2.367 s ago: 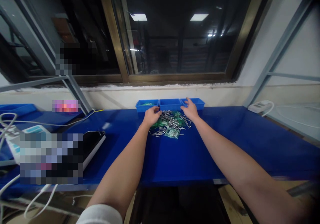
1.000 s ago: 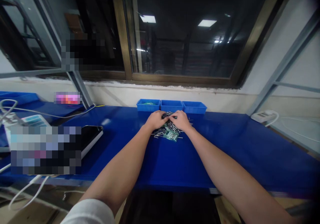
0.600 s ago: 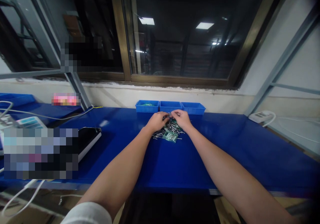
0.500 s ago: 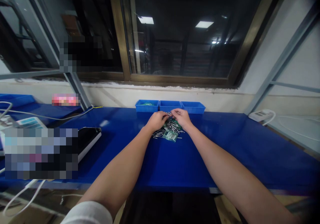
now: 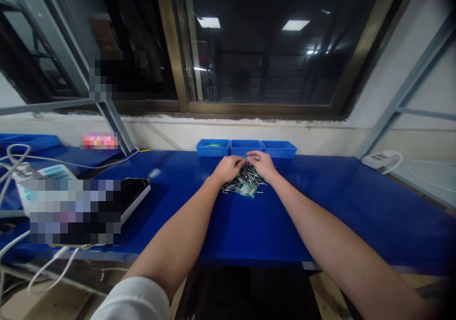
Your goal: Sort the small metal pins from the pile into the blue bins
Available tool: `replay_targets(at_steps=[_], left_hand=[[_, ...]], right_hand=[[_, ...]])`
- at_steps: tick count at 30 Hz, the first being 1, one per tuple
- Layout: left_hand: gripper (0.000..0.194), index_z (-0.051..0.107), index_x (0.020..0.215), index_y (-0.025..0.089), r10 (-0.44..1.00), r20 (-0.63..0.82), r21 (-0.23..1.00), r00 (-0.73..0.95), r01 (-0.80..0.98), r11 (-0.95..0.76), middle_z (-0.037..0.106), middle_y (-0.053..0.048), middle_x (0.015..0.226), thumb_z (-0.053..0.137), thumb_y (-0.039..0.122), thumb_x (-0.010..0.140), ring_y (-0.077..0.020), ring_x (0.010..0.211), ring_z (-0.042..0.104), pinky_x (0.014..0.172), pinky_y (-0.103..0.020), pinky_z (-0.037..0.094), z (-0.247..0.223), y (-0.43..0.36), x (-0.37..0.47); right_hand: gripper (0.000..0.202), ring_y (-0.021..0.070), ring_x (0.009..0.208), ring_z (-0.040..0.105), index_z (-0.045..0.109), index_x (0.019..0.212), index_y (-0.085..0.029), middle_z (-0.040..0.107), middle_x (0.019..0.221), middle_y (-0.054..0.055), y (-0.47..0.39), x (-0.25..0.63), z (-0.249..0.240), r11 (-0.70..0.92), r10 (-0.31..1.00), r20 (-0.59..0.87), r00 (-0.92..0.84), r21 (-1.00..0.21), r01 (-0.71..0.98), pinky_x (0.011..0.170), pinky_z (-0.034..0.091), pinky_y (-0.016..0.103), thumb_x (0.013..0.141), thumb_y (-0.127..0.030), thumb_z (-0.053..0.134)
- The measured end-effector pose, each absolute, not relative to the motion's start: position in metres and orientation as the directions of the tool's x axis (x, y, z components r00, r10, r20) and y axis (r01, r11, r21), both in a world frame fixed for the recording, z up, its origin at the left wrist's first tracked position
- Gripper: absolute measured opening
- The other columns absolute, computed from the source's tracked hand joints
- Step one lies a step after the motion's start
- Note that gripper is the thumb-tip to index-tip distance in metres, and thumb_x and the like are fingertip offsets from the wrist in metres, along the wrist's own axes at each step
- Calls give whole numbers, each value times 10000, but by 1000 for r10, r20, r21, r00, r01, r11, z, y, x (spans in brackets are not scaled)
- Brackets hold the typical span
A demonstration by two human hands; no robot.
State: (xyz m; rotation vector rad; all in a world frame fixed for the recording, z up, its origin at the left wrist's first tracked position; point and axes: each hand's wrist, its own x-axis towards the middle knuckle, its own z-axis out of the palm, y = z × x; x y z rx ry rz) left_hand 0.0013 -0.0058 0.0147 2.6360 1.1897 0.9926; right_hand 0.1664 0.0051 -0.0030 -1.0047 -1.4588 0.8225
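Note:
A pile of thin, shiny metal pins, possibly screws, lies on the blue tabletop, mixed with greenish plastic bags. At its front edge is a small clear-green bag with pale pieces inside. My left hand is over the pile's left side, fingers pinched together. Across from it, my right hand is also closed in a pinch, its fingertips close to the left ones. Small metal pieces show between the fingertips, but which hand grips them is too small to tell.
Behind the pile stand three blue bins: a left bin with green material, a middle bin and a right bin. A dark-topped device, partly blurred out, and white cables sit left. A power strip lies at right.
The view has shifted slightly, so everything appears a little further right. Both hands stay pinched over the pile with only small finger movement.

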Motion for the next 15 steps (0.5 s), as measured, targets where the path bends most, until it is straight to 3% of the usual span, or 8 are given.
replay_targets(at_steps=[5, 11, 15], left_hand=[[292, 673, 839, 161, 715, 531, 314, 455, 677, -665, 694, -61, 850, 421, 298, 894, -160, 762, 615, 710, -238, 425, 13, -1, 0], [280, 670, 877, 172, 721, 530, 320, 447, 682, -658, 694, -59, 871, 423, 304, 888, -173, 789, 626, 729, -252, 439, 11, 1, -1], [344, 623, 1066, 162, 726, 571, 337, 383, 697, -633, 674, -78, 1002, 458, 396, 873, -198, 912, 616, 813, -279, 452, 9, 3, -1]], right_hand=[[210, 193, 740, 634, 678, 770, -164, 696, 763, 55, 3, 166, 1, 487, 870, 493, -16, -855, 179, 744, 489, 329, 617, -307, 662], [231, 213, 800, 641, 721, 823, -169, 718, 824, 58, -2, 170, 5, 543, 836, 542, -87, -795, 271, 783, 479, 339, 672, -319, 630], [266, 209, 856, 621, 717, 898, -175, 713, 912, 62, 2, 174, 8, 531, 824, 565, -44, -742, 408, 835, 454, 345, 733, -324, 571]])
